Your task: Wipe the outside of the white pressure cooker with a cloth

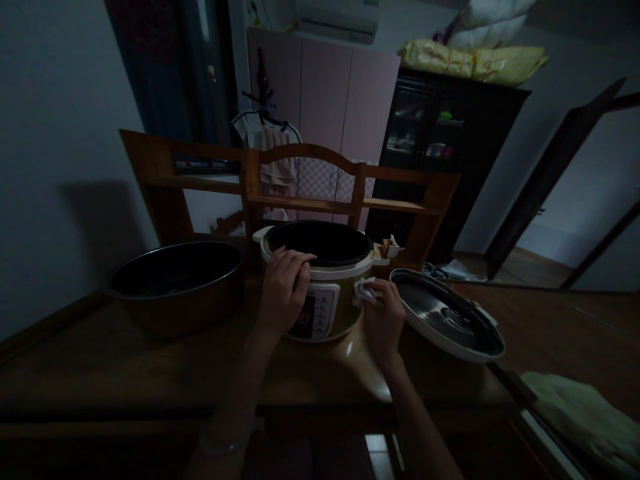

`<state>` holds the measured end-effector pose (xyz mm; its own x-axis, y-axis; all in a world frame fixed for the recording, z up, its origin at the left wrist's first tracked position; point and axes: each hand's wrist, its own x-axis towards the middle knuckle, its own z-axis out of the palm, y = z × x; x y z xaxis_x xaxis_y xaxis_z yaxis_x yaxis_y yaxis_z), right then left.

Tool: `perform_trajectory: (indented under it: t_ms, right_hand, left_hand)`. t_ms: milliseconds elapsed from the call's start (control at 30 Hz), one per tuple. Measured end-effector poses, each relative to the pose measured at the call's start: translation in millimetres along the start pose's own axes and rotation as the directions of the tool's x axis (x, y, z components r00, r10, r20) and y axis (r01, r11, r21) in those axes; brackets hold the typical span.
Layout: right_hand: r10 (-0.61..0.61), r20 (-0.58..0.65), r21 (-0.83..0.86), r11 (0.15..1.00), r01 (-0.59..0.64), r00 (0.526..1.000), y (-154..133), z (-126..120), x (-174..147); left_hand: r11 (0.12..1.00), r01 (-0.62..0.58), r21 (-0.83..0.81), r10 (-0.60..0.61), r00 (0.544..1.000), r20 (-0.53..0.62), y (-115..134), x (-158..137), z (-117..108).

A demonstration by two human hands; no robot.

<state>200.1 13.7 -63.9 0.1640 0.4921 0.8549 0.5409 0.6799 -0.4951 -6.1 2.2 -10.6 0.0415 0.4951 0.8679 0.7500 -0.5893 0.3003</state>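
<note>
An electric pressure cooker (345, 310) without its lid stands upright on the wooden desk (320, 373), its control panel facing me. My left hand (285, 287) is closed over the cooker's front rim, fingers hooked across the edge. Pinched in my right hand (385, 313) is a crumpled white tissue (364, 291), pressed against the cooker's right side below the handle. To the left sits a dark inner pot (180, 313), apart from both hands. The cooker's lid (450, 320) lies inner side up on the right, close to my right hand.
A low wooden shelf rack (305, 200) rises along the desk's back edge, just behind the cooker. A wall borders the left side. Pale fabric (585, 413) lies at the lower right. Pink wardrobes (325, 100) and a dark cabinet (440, 153) stand farther back in the dim room.
</note>
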Motion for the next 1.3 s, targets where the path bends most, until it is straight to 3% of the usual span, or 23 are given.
perform_trajectory:
  t_ms: [100, 233, 333, 500, 600, 733, 800, 967, 1033, 1167, 1300]
  right_hand:
    - [-0.024, -0.023, 0.037, 0.999, 0.025, 0.999, -7.0, 5.6, 7.2]
    - [-0.113, 0.103, 0.095, 0.99, 0.104, 0.988, -15.9, 14.9, -14.2]
    - [-0.088, 0.137, 0.094, 0.993, 0.075, 0.987, -10.6, 17.1, -30.1]
    - [0.035, -0.014, 0.013, 0.999, -0.035, 0.999, -1.5, 13.8, -9.3]
    - [-0.015, -0.058, 0.032, 0.999, 0.017, 0.998, -9.8, 14.2, 4.7]
    - [-0.189, 0.142, 0.092, 0.98, 0.177, 0.972, -17.8, 15.5, -9.6]
    - [-0.207, 0.19, 0.08, 0.978, 0.195, 0.96, -12.9, 14.8, -19.9]
    - [-0.018, -0.032, -0.01, 1.0, 0.018, 0.999, 3.8, 12.9, -11.1]
    - [-0.016, -0.065, -0.006, 1.0, 0.016, 0.998, 0.5, 13.8, -0.3]
    - [-0.095, -0.023, 0.071, 0.993, 0.096, 0.995, -20.4, 18.8, 4.9]
    - [-0.136, 0.064, 0.142, 0.982, 0.126, 0.989, -29.7, 23.6, -13.3]
  left_hand:
    - [1.0, 0.003, 0.002, -0.003, 1.0, 0.004, 0.3, 0.1, 0.1]
    - [1.0, 0.001, 0.002, -0.001, 1.0, -0.004, -0.4, 0.2, 1.4]
    - [1.0, -0.002, 0.0, 0.002, 1.0, -0.007, -1.3, 0.4, 1.8]
    - [1.0, -0.005, -0.001, 0.005, 1.0, 0.004, -1.5, 0.4, 1.1]
    - [1.0, -0.001, -0.002, 0.001, 1.0, 0.002, -0.8, 0.3, 0.8]
    - [1.0, 0.002, -0.004, -0.002, 1.0, -0.003, -0.1, 0.4, 0.7]
    - [1.0, -0.002, -0.009, 0.001, 1.0, -0.006, -0.3, 0.4, 0.5]
    - [1.0, -0.008, -0.015, 0.008, 1.0, -0.001, -0.6, 0.4, -0.9]
    - [1.0, -0.007, -0.017, 0.007, 1.0, -0.001, -0.3, 0.5, -1.3]
    - [1.0, -0.002, -0.021, 0.002, 1.0, -0.003, 0.8, 0.3, -1.1]
    - [1.0, -0.002, -0.016, 0.002, 1.0, -0.004, 0.9, -0.1, -0.5]
